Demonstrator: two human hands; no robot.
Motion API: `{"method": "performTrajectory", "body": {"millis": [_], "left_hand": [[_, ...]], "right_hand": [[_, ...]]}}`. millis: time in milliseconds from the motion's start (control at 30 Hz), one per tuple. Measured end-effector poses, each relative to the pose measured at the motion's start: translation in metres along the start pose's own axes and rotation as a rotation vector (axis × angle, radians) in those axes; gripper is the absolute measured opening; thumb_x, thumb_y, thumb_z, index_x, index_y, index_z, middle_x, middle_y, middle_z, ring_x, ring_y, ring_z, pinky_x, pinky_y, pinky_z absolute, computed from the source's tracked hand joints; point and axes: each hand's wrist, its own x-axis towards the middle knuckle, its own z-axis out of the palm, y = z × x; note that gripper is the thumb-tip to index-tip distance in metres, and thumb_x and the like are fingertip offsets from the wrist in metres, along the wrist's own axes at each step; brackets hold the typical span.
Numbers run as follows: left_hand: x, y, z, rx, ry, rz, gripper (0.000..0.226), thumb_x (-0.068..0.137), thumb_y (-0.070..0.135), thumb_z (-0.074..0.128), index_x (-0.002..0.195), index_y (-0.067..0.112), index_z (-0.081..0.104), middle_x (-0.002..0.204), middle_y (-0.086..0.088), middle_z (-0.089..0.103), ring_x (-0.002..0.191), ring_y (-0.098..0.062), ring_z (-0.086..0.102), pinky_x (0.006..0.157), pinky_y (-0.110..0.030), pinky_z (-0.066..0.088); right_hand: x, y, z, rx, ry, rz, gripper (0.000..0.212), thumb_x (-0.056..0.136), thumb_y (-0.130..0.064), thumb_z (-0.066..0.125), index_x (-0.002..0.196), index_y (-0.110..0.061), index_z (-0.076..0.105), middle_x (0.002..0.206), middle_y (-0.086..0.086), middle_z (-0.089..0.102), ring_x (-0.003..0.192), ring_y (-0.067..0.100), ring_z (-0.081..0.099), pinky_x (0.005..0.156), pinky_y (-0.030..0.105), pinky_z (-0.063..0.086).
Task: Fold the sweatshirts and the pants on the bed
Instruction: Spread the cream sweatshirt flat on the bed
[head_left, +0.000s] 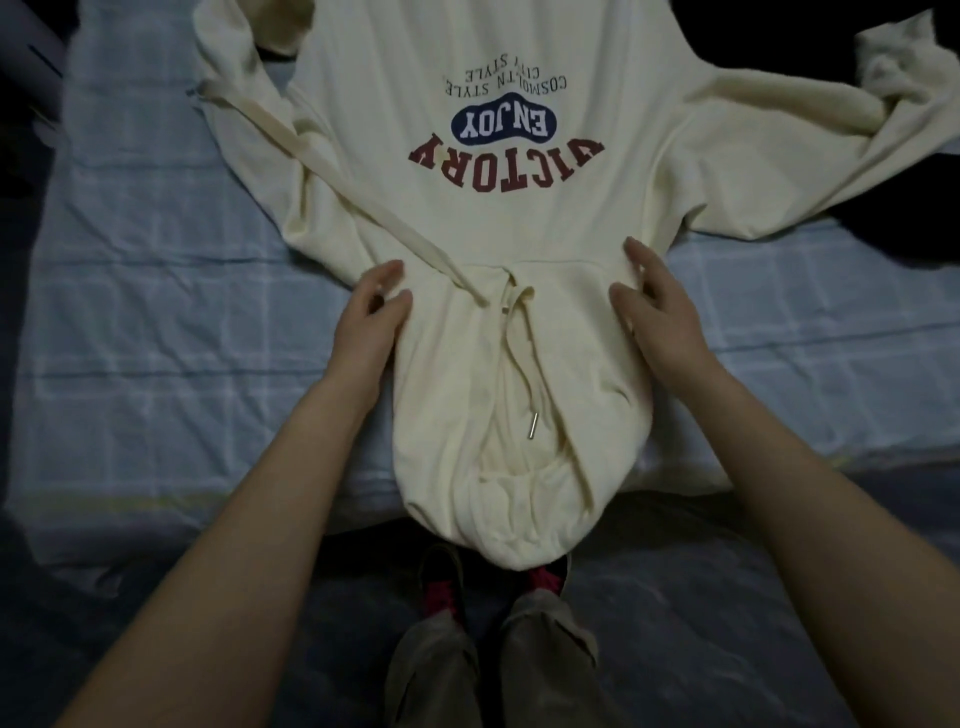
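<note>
The cream sweatshirt (519, 218) lies chest-up across the checked blue sheet of the bed (156, 291), print upside down to the wearer of the camera, hem towards 12 o'clock and hood (498, 467) spilling over the near edge at 6 o'clock. At 11 o'clock its left-hand sleeve (223, 104) is crumpled back on itself, and a flat drawstring (332, 171) trails from there down to the neck. The left hand (371, 312) rests at 9 o'clock of the hood's base, fingers loose and slightly bent on the cloth, not clenched. A second cord with a metal tip (532, 426) hangs down the hood's middle. The right hand (660, 306) sits at 3 o'clock of the hood's base, fingers released and laid flat on the shoulder. The other sleeve (831, 156) stretches out towards 2 o'clock. This looks like thick, soft fleece: light to lift, limp, likely to sag and bunch instead of holding a crease, so the shoulder seams and the cuffs seem the best places to take hold, with the hood flattened onto the back first. The loose cords could snag in a fold. A dark shape (924, 208) at 2 o'clock lies beside the far sleeve; what it is cannot be told. The person's shoes (441, 592) stand at 6 o'clock, below the hood
</note>
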Motion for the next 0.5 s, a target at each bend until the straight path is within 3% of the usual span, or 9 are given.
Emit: {"method": "performTrajectory", "body": {"millis": [100,200,267,367,433,500], "left_hand": [[0.009,-0.002,0.003,-0.132,-0.057,-0.084,0.032,0.099,0.013,0.050,0.127,0.023,0.061,0.122,-0.002,0.066,0.103,-0.010,0.063,0.086,-0.018,0.051],[0.008,-0.009,-0.006,-0.109,0.003,-0.081,0.035,0.097,0.015,0.055,0.130,0.024,0.061,0.135,-0.009,0.058,0.118,-0.020,0.059,0.103,-0.031,0.048],[0.003,-0.009,-0.009,-0.137,0.022,-0.060,0.035,0.095,0.017,0.059,0.127,0.030,0.063,0.131,-0.005,0.057,0.108,-0.017,0.063,0.098,-0.029,0.050],[-0.006,-0.010,-0.011,-0.198,0.043,-0.023,0.036,0.093,0.017,0.064,0.126,0.032,0.065,0.110,0.003,0.059,0.092,-0.008,0.060,0.082,-0.020,0.050],[-0.007,-0.010,-0.014,-0.243,0.070,-0.012,0.037,0.092,0.014,0.065,0.126,0.027,0.065,0.096,0.007,0.058,0.091,-0.007,0.057,0.082,-0.021,0.050],[-0.006,-0.009,-0.015,-0.259,0.106,-0.014,0.035,0.091,0.010,0.066,0.125,0.022,0.066,0.104,-0.002,0.061,0.096,-0.013,0.058,0.089,-0.026,0.051]], "right_hand": [[0.011,-0.005,0.010,0.019,0.088,0.026,0.051,0.095,-0.026,0.058,0.144,-0.033,0.046,0.146,0.002,0.042,0.129,0.010,0.043,0.111,0.024,0.033],[0.006,-0.007,0.012,0.168,0.207,0.066,0.049,0.091,-0.019,0.064,0.139,-0.026,0.054,0.142,0.003,0.052,0.126,0.011,0.050,0.105,0.020,0.041],[0.001,-0.007,0.008,0.275,0.236,0.081,0.052,0.088,-0.008,0.068,0.137,-0.020,0.057,0.139,0.003,0.057,0.121,0.010,0.056,0.099,0.016,0.046],[-0.007,-0.006,-0.003,0.367,0.232,0.095,0.055,0.084,-0.003,0.071,0.134,-0.023,0.060,0.106,0.008,0.066,0.088,0.017,0.060,0.081,0.025,0.053],[-0.009,-0.007,-0.011,0.354,0.215,0.092,0.055,0.083,-0.002,0.073,0.131,-0.026,0.062,0.084,0.028,0.060,0.070,0.025,0.047,0.061,0.029,0.053],[-0.008,-0.008,-0.015,0.347,0.209,0.084,0.054,0.082,0.000,0.074,0.128,-0.026,0.063,0.100,0.041,0.060,0.066,0.029,0.045,0.052,0.028,0.055]]}}
